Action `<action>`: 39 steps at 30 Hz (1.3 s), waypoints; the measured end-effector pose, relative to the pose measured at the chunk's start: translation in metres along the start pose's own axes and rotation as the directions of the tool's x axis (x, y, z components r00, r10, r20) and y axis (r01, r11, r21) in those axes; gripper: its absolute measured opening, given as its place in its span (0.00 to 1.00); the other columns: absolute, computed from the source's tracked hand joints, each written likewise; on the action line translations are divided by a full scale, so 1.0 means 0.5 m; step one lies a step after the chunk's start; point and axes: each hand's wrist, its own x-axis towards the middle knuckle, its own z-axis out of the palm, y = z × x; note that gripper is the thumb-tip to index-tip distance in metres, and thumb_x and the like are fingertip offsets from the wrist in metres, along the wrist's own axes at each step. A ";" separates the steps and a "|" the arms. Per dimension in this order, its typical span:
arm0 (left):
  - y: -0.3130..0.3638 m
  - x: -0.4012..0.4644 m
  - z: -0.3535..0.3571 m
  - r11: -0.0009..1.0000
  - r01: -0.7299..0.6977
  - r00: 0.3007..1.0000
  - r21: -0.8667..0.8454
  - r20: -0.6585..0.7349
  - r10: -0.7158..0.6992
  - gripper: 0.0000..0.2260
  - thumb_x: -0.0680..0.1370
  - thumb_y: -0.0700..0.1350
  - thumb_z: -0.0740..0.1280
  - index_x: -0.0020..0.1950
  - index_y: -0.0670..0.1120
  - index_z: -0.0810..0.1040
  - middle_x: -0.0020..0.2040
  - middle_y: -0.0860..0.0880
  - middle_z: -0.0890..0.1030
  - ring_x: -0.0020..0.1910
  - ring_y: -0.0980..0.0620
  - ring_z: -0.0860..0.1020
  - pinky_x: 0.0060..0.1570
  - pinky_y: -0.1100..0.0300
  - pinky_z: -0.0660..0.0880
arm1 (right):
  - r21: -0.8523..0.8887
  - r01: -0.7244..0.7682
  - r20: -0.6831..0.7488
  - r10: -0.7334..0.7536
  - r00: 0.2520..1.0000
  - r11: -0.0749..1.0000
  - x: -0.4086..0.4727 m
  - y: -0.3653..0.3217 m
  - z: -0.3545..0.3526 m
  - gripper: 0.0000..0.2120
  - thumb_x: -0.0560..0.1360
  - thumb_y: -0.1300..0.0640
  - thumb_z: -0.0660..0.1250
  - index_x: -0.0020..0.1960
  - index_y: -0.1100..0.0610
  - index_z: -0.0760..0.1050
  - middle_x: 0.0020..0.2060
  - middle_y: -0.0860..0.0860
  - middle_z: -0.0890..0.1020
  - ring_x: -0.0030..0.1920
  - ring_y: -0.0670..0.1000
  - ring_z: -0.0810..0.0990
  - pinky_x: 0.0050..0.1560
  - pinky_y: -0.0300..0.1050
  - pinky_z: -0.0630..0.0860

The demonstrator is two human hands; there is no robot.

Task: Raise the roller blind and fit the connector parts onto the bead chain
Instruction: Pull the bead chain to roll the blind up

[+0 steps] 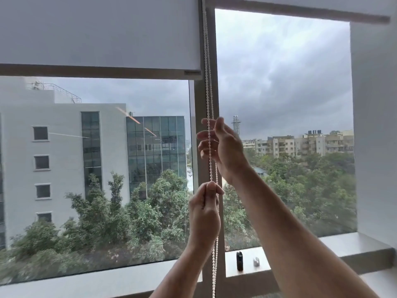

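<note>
White bead chain (208, 87), left hand (204, 211) pinching

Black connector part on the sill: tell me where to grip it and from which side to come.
The black connector part stands upright on the window sill, apart from the small clear part. Probably pinch its narrow upper body from above, fingers on its left and right faces: it is tall and slim, so a sideways push could topple it.

Two bare forearms, no sleeves, left hand (204, 208), right hand (225, 147)
</note>
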 end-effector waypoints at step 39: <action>0.351 0.261 0.091 0.994 -0.059 0.998 -0.093 -0.026 0.056 0.20 0.84 0.50 0.58 0.33 0.47 0.75 0.23 0.50 0.64 0.18 0.54 0.60 0.24 0.62 0.58 | -0.166 0.105 0.072 -0.094 0.993 0.981 -0.026 0.020 -0.029 0.27 0.79 0.38 0.49 0.52 0.54 0.81 0.38 0.53 0.86 0.37 0.51 0.85 0.43 0.49 0.82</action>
